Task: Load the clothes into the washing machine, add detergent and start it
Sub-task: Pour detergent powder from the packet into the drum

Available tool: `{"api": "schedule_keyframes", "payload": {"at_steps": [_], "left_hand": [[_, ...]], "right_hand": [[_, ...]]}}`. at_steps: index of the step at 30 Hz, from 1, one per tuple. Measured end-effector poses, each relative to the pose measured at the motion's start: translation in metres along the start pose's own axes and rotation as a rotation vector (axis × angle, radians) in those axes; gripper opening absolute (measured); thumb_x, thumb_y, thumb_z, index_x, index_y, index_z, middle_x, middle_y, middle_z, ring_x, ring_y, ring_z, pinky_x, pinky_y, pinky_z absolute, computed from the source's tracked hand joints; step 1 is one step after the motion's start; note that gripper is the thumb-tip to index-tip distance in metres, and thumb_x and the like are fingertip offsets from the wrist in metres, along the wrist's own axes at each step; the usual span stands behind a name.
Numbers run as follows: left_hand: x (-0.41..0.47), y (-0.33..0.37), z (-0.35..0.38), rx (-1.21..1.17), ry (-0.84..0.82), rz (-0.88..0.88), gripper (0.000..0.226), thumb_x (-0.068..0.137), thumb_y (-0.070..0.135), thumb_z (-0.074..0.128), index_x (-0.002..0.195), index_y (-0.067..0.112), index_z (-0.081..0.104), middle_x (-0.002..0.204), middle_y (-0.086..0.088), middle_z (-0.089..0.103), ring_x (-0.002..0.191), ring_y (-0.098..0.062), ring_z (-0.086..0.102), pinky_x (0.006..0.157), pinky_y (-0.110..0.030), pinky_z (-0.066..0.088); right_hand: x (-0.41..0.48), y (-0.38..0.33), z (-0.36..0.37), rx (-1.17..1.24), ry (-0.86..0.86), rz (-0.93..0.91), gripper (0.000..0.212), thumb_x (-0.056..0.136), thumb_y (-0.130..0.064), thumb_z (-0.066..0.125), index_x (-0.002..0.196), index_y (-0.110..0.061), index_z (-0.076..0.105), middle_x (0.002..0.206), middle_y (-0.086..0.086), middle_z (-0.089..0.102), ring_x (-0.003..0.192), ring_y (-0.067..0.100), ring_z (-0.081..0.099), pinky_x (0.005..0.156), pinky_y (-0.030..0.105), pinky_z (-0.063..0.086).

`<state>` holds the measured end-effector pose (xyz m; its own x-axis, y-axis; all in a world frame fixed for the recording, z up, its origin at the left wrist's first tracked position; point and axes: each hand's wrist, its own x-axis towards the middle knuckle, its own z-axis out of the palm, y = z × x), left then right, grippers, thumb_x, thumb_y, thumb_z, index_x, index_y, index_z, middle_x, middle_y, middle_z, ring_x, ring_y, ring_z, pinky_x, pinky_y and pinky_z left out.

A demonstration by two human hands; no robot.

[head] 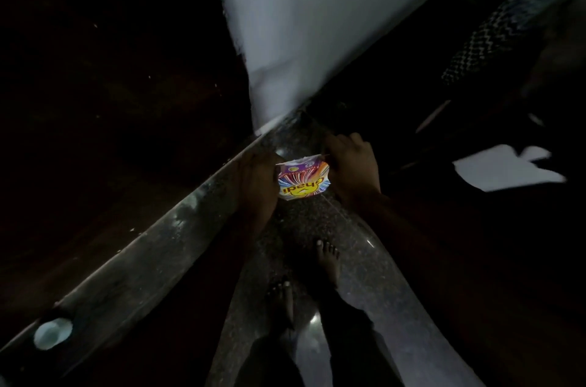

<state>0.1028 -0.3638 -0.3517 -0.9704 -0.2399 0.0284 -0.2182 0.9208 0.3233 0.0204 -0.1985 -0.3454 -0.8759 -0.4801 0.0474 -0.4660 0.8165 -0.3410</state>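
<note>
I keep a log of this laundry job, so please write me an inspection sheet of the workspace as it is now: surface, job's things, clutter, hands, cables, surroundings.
Surface: dark speckled stone floor, glossy; two bare feet stand on it.
Job's things: colourful detergent packet, held above the floor; patterned cloth at the upper right, dim.
Clutter: small white cup at the lower left by the stone ledge; white item at the right, too dim to identify.
Hands: left hand grips the packet's left side; right hand grips its right side.
Cables: nothing seen.
Surroundings: white panel above, wall or appliance unclear; very dark elsewhere.
</note>
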Motion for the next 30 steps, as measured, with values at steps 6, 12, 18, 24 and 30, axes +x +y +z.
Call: {"api": "schedule_keyframes", "payload": {"at_steps": [6,12,18,24,30], "left_hand": [[-0.039,0.041,-0.083,-0.023,-0.014,0.05,0.021,0.074,0.012,0.061,0.091,0.005,0.07,0.09,-0.015,0.07,0.088,-0.038,0.063,0.073,-0.04,0.047],[-0.065,0.08,-0.162,-0.018,-0.059,0.095,0.023,0.09,0.017,0.054,0.106,0.008,0.068,0.105,-0.012,0.067,0.104,-0.032,0.057,0.087,-0.043,0.04],[-0.085,0.133,-0.245,-0.137,-0.032,0.306,0.025,0.086,0.022,0.051,0.097,0.01,0.069,0.093,-0.01,0.069,0.089,-0.03,0.058,0.075,-0.034,0.038],[-0.124,0.196,-0.289,-0.256,-0.033,0.45,0.017,0.091,0.015,0.06,0.105,0.01,0.067,0.099,-0.008,0.068,0.092,-0.024,0.063,0.077,-0.037,0.049],[-0.163,0.264,-0.316,-0.355,-0.01,0.586,0.015,0.093,0.013,0.059,0.105,0.009,0.067,0.103,-0.007,0.069,0.094,-0.026,0.066,0.073,-0.037,0.054]], "right_hand": [[-0.051,-0.036,-0.083,0.058,0.03,0.123,0.012,0.081,-0.02,0.062,0.091,-0.015,0.058,0.094,0.003,0.063,0.09,0.028,0.05,0.073,0.038,0.038],[-0.105,-0.063,-0.167,0.137,0.148,0.183,0.01,0.077,-0.017,0.065,0.08,-0.013,0.056,0.079,0.004,0.059,0.078,0.026,0.049,0.064,0.032,0.029],[-0.163,-0.081,-0.236,0.207,0.361,0.297,0.008,0.077,-0.008,0.063,0.081,-0.013,0.058,0.077,0.004,0.059,0.076,0.025,0.048,0.064,0.033,0.031],[-0.221,-0.072,-0.295,0.26,0.622,0.379,0.006,0.085,-0.02,0.063,0.085,-0.014,0.063,0.082,0.001,0.064,0.079,0.023,0.05,0.067,0.041,0.043],[-0.284,-0.046,-0.342,0.521,0.868,0.546,0.014,0.08,-0.037,0.072,0.086,-0.03,0.061,0.083,-0.016,0.065,0.083,0.011,0.057,0.069,0.028,0.047]]}}
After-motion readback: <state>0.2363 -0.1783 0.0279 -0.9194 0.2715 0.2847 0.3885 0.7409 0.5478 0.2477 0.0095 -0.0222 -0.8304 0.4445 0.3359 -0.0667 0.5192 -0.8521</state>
